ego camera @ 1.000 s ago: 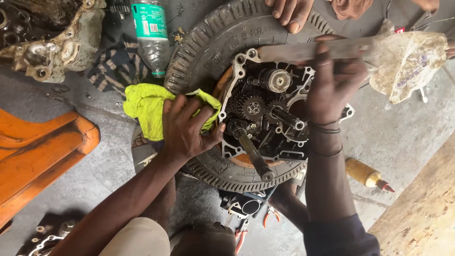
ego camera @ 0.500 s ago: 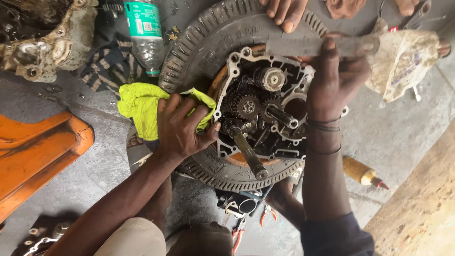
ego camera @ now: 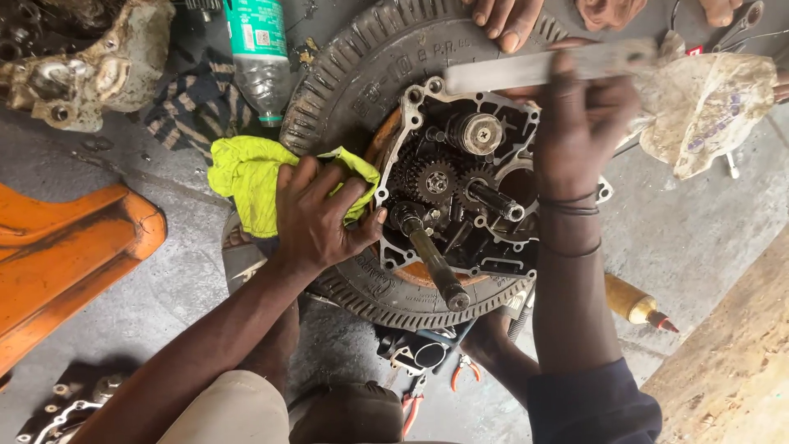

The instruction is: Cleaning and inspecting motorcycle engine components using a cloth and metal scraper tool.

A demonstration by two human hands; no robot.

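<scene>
An open engine case [ego camera: 472,185] with gears and shafts lies on a black tyre [ego camera: 362,74]. My left hand [ego camera: 316,218] presses a yellow-green rag [ego camera: 246,177] against the case's left edge. My right hand [ego camera: 583,123] grips a flat metal bar [ego camera: 501,72] held across the case's top rim. A long shaft [ego camera: 436,267] sticks out toward me from the case.
Another person's hand [ego camera: 505,18] rests on the tyre's far side. A plastic bottle [ego camera: 259,53] and an engine part [ego camera: 78,74] lie at top left, an orange panel [ego camera: 62,255] at left, a dirty cloth [ego camera: 711,107] at right, pliers [ego camera: 464,370] and an oil bottle [ego camera: 633,302] near me.
My right hand and the metal bar have shifted slightly along the case's top rim. My left hand stays on the rag.
</scene>
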